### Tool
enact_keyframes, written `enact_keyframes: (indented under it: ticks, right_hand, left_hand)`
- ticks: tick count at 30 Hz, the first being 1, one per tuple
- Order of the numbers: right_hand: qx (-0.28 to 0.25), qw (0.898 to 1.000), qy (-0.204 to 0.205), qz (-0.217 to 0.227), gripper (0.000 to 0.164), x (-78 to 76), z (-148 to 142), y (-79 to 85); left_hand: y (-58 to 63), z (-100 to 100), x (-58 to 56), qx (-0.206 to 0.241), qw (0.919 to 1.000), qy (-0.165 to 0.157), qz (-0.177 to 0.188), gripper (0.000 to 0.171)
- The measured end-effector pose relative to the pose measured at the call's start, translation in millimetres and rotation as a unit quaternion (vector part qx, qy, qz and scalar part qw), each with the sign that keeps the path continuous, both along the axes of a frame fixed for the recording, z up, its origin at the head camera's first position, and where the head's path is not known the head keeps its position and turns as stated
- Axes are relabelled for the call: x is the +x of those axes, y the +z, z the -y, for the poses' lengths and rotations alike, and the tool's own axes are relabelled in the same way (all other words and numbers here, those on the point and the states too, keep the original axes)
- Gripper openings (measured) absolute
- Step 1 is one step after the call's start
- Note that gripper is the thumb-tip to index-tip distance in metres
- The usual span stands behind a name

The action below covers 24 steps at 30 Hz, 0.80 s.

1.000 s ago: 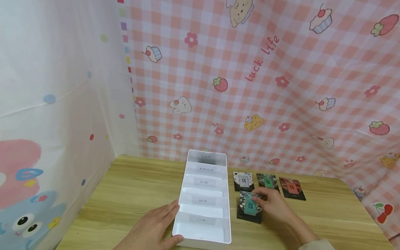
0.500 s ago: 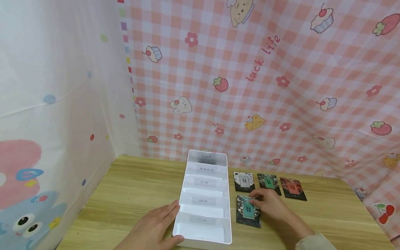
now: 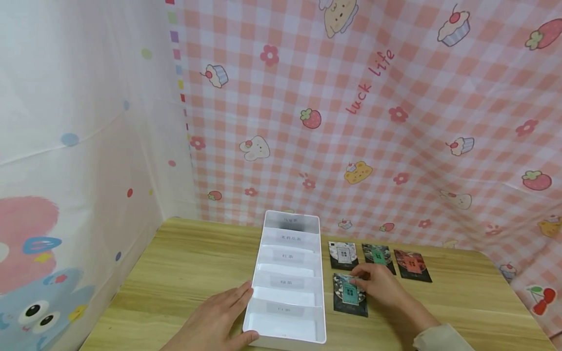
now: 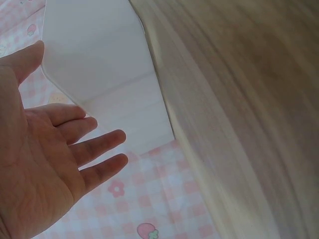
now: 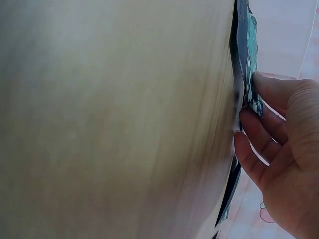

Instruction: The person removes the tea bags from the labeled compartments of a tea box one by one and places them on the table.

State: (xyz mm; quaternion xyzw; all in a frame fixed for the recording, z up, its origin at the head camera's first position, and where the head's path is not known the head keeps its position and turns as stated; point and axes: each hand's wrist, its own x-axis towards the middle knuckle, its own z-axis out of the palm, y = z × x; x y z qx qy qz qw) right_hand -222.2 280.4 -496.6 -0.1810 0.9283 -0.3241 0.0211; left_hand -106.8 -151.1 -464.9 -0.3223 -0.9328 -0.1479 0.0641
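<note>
A long white box (image 3: pixel 281 327), split into several labelled tea compartments, stands lengthwise on the table. My left hand (image 3: pixel 212 317) rests against its left side, thumb at the front corner; in the left wrist view the fingers (image 4: pixel 102 147) are loosely extended along the white wall. To the box's right, my right hand (image 3: pixel 381 286) pinches the top right edge of a black tea sachet with a teal label (image 3: pixel 349 296). The right wrist view has the thumb (image 5: pixel 274 89) on the printed face of that sachet (image 5: pixel 251 55) and fingers behind it.
Behind the held sachet lie a white-labelled sachet (image 3: pixel 343 256), a green-labelled one (image 3: pixel 378 256), partly covered by my right hand, and a red-labelled one (image 3: pixel 412 265). The wooden table (image 3: pixel 193 258) ends at a pink checked curtain (image 3: pixel 281 170). A white curtain (image 3: pixel 88 161) hangs on the left.
The teal-labelled sachet has shifted slightly left and toward the front, and turned a little, with my right hand still pinching it. My left hand has stayed at the box.
</note>
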Motion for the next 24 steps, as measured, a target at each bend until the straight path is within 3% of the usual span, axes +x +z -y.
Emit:
enact_keyframes:
  ticks: [12, 19, 24]
  right_hand:
    - [-0.006, 0.999, -0.034, -0.006, 0.004, -0.1, -5.2, 1.3]
    - [-0.030, 0.997, -0.069, 0.032, 0.007, 0.6, -9.3, 12.4]
    - [-0.021, 0.998, -0.062, -0.020, 0.010, 3.3, -12.8, 26.5]
  left_hand:
    - [0.8, -1.0, 0.8, 0.003, 0.9999, 0.004, 0.013, 0.086]
    - [-0.6, -0.7, 2.2, 0.004, 1.0000, 0.006, 0.004, 0.083]
    - [-0.2, -1.0, 1.8, 0.005, 1.0000, 0.002, -0.003, 0.083]
